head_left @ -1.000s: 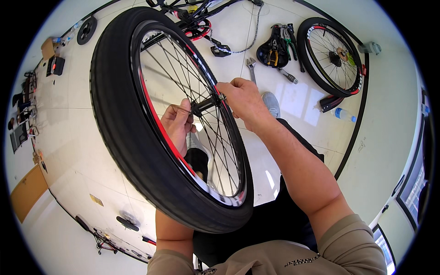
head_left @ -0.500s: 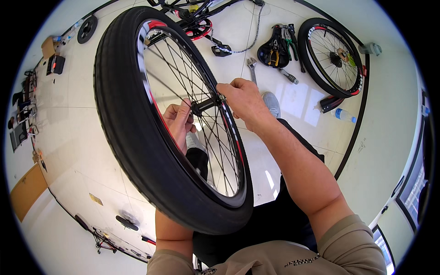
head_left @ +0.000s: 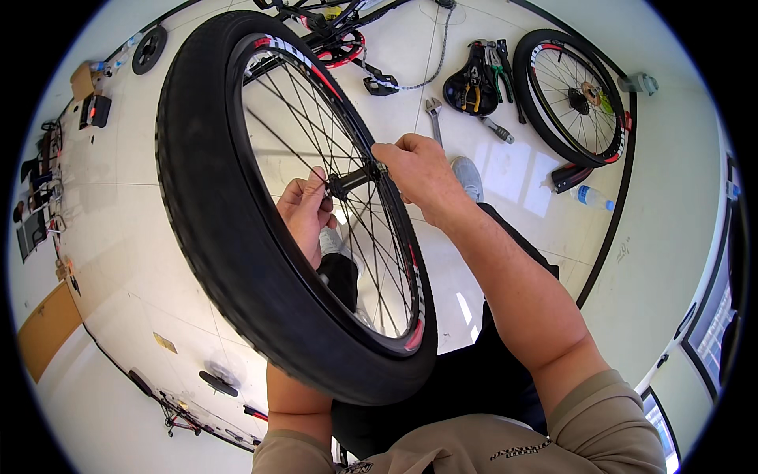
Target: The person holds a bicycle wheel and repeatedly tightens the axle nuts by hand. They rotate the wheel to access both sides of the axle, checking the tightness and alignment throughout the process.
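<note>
At the far left of the floor [head_left: 118, 205], near the wall, I see a cardboard box [head_left: 81, 79] and a small black device [head_left: 95, 110]; a black disc [head_left: 148, 49] lies a little further in.

I hold a bicycle wheel [head_left: 237, 237] upright in front of me, above my lap. Its wide black tyre [head_left: 213, 237] fills the centre-left of the view, and the rim [head_left: 414, 332] carries red and white markings. The hub [head_left: 347, 183] sits at the centre of the spokes [head_left: 316, 134].

My left hand [head_left: 304, 217] is on the far side of the wheel and is seen through the spokes. Its fingers are curled together on the left end of the hub axle. I cannot tell what, if anything, the grip encloses beyond the axle end.

My right hand [head_left: 418, 174] is on the near side. Its fingers are closed in a pinch on the right end of the hub axle, so both grips are clamped on the hub from opposite sides.

Behind the wheel, at the top of the view, a bicycle frame part with a red chainring [head_left: 343, 49] lies on the floor, with a chain [head_left: 438, 55] trailing to its right. An adjustable wrench [head_left: 433, 114] lies just past my right hand. To its right are a black saddle [head_left: 470, 83] with hand tools [head_left: 493, 71] on and beside it. Further right, a second wheel [head_left: 572, 95] lies flat on the floor. A plastic bottle [head_left: 591, 197] lies near its lower edge.
</note>
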The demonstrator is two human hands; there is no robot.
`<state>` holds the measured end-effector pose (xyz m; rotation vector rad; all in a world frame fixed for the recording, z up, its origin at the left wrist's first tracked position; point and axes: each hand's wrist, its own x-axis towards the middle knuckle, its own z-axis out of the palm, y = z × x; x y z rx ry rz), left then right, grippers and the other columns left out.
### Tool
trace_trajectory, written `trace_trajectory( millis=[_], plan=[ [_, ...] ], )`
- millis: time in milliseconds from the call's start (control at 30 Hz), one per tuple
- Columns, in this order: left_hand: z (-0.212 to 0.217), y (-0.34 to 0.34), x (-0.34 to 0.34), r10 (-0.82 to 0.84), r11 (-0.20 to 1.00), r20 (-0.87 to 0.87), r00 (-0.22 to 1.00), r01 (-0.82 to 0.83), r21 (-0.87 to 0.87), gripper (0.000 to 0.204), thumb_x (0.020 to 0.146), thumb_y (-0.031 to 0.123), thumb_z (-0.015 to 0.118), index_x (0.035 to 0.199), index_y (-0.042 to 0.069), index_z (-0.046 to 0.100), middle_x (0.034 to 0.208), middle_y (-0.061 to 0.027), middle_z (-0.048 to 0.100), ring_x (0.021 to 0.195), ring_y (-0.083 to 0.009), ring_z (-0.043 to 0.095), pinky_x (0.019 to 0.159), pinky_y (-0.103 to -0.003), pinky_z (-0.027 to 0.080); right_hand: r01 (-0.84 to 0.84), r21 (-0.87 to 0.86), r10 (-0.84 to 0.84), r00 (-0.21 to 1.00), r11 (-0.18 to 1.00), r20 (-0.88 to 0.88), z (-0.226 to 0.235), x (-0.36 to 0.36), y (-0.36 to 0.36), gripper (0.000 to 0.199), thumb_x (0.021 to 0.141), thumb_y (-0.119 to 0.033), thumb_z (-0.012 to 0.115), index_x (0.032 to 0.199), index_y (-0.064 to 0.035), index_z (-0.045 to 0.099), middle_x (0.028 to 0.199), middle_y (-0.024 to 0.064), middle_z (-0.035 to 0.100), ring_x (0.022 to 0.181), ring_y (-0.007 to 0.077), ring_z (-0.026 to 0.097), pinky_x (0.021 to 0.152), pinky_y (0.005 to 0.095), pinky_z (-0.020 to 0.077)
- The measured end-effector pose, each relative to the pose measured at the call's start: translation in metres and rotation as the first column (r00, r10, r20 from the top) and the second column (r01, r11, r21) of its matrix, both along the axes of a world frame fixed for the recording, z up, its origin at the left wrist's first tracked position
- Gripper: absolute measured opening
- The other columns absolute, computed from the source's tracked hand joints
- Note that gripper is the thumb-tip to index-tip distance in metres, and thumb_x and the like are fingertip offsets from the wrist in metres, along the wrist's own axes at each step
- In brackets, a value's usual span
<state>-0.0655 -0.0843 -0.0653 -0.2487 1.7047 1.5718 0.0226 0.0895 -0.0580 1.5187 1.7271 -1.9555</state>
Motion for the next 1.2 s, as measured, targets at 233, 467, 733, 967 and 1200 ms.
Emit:
trace_trajectory(
  millis=[233, 467, 733, 967, 1200],
  plan=[
    [-0.001, -0.001, -0.001, 0.0, 1.0, 0.026, 1.0, 0.0, 0.015, 0.031, 0.099, 0.037, 0.065, 0.09, 0.008, 0.061, 0.067, -0.0008, 0.055, 0.053, -0.0066, 0.048, 0.053, -0.026, 0.045, 0.0, -0.006, 0.0, 1.0, 1.0, 0.015, 0.003, 0.0, 0.001, 0.041, 0.08, -0.03, 0.062, 0.089, 0.0099, 0.064, 0.079, 0.0199, 0.066, 0.076, 0.0264, 0.062, 0.071, 0.0384, 0.0498],
    [-0.002, -0.002, -0.001, -0.02, 1.0, -0.039, 0.999, 0.02, -0.011, 0.03, 0.1, 0.036, 0.064, 0.089, 0.008, 0.061, 0.07, -0.0004, 0.057, 0.055, -0.0066, 0.049, 0.051, -0.025, 0.045, -0.007, -0.008, 0.007, 1.0, 1.0, 0.017, 0.007, -0.002, -0.001, 0.04, 0.081, -0.03, 0.062, 0.09, 0.009, 0.064, 0.079, 0.019, 0.066, 0.076, 0.0262, 0.062, 0.071, 0.0387, 0.0497],
    [0.0, 0.0, 0.0, 0.017, 1.0, 0.008, 1.0, -0.018, 0.015, 0.032, 0.099, 0.037, 0.065, 0.088, 0.008, 0.058, 0.07, -0.0008, 0.056, 0.054, -0.0067, 0.048, 0.053, -0.026, 0.044, -0.016, 0.002, 0.016, 0.999, 1.0, 0.03, 0.005, -0.001, 0.0, 0.04, 0.081, -0.03, 0.061, 0.091, 0.0092, 0.064, 0.078, 0.0189, 0.065, 0.076, 0.0265, 0.062, 0.071, 0.0387, 0.0496],
    [-0.001, 0.001, 0.0, -0.033, 0.999, -0.042, 0.999, 0.032, -0.029, 0.028, 0.098, 0.034, 0.067, 0.089, 0.009, 0.058, 0.072, -0.0008, 0.056, 0.057, -0.007, 0.049, 0.053, -0.027, 0.044, -0.016, -0.001, 0.016, 0.999, 1.0, 0.033, 0.007, -0.001, 0.0, 0.04, 0.081, -0.03, 0.061, 0.091, 0.0091, 0.064, 0.079, 0.0193, 0.065, 0.075, 0.0264, 0.062, 0.071, 0.0389, 0.0498],
    [0.001, 0.0, 0.0, -0.013, 1.0, -0.019, 1.0, 0.014, 0.015, 0.032, 0.101, 0.036, 0.062, 0.092, 0.006, 0.061, 0.069, -0.0016, 0.056, 0.049, -0.0069, 0.042, 0.053, -0.026, 0.043, -0.014, -0.006, 0.014, 0.999, 1.0, 0.034, 0.007, -0.001, 0.0, 0.04, 0.081, -0.03, 0.061, 0.09, 0.0089, 0.064, 0.078, 0.0195, 0.065, 0.075, 0.0265, 0.062, 0.07, 0.0387, 0.0498]
  ],
)
